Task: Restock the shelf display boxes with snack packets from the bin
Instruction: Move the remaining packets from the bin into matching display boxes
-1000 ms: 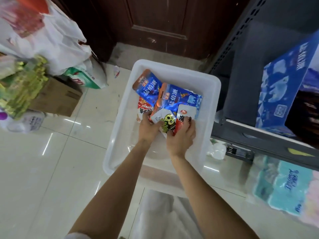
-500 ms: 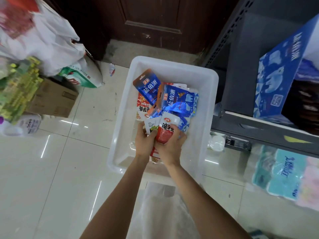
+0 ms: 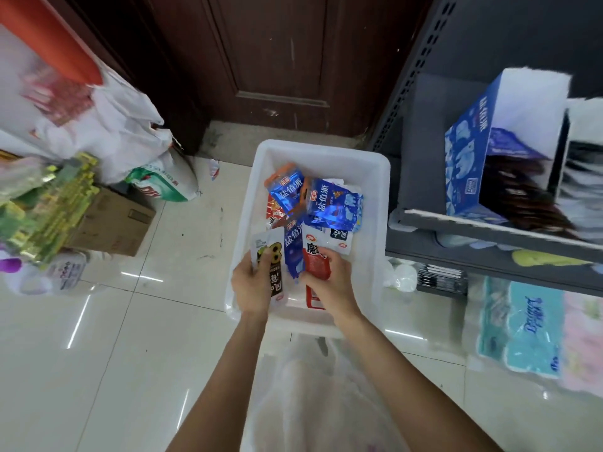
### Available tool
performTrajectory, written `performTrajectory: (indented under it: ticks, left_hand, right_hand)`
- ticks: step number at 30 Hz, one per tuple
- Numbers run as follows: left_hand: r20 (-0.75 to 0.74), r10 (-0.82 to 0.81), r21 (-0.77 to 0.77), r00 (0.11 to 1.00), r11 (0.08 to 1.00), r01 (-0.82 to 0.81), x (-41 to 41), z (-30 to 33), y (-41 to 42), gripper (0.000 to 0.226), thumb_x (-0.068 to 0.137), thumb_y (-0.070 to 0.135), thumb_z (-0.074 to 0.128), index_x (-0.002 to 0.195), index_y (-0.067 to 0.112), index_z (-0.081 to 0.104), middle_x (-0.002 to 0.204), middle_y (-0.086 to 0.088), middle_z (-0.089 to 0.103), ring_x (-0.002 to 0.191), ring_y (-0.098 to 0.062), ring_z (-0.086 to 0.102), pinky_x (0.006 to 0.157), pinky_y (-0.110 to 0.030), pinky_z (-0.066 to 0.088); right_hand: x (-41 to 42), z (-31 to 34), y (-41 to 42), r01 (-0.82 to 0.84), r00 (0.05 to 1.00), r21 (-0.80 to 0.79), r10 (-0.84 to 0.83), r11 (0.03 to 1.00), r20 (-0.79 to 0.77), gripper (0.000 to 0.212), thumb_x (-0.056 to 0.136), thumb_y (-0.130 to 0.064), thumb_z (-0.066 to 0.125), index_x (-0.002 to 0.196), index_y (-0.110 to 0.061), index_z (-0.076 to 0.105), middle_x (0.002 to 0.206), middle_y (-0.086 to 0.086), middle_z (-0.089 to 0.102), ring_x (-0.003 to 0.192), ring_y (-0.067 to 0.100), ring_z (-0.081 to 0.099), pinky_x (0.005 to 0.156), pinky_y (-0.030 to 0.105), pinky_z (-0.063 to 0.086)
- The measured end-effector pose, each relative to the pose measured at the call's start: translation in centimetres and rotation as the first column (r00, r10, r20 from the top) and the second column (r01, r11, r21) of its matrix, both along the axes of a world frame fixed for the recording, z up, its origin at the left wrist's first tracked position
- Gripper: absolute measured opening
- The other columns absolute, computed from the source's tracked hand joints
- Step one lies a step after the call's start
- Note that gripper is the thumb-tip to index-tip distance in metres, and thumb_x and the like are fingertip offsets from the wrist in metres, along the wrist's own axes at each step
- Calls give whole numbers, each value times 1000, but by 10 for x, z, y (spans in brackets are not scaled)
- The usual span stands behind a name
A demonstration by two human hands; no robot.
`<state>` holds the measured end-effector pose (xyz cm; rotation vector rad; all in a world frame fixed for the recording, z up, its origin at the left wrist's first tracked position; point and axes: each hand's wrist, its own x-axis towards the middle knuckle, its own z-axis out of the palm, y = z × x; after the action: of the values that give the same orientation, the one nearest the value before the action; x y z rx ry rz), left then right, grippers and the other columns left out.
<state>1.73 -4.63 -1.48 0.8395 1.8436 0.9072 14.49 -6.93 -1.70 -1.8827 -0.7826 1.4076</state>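
A white plastic bin point(image 3: 375, 203) stands on the floor and holds several snack packets. My left hand point(image 3: 253, 287) grips a white-and-black packet point(image 3: 272, 265) over the bin's near left corner. My right hand point(image 3: 329, 282) grips a red-and-white packet point(image 3: 314, 261), with a blue packet point(image 3: 293, 247) pinched beside it. More blue packets point(image 3: 332, 203) lie further back in the bin. On the grey shelf point(image 3: 489, 233) to the right sits an open blue display box point(image 3: 470, 158) with dark packets inside.
Tissue packs point(image 3: 522, 327) fill the lower shelf at the right. A cardboard box point(image 3: 114, 223), white bags point(image 3: 98, 125) and green-yellow packs point(image 3: 45, 207) crowd the left. A brown door point(image 3: 277, 60) stands behind the bin. A thin plastic bag point(image 3: 310, 396) lies below my arms.
Both hands were together among the packets in the bin; now they have drawn apart, the left lifting the white-and-black packet to the left, the right holding the red one.
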Motion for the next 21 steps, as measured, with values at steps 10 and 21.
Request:
performTrajectory:
  ticks: [10,21]
  left_hand:
    - [411,236,53,881,958,-282,-13,31,21,12,95,15,56,103,8,62,94,-7,68,85,-20,66,69,-29,55]
    - [711,87,-26,698,995,-98,4,62,41,24,100,14,43,121,13,55,104,-4,71,90,-15,69,75,-31,57]
  right_hand:
    - [5,46,3,176,946,101,-140,979,-293,32,82,-16,68,104,-35,54,121,-1,54,110,13,57,87,29,52]
    - [48,94,8,426,634,-4,-302,905,-712,40,91,-25,55,130,-14,51,118,15,66,106,36,64,82,43,57]
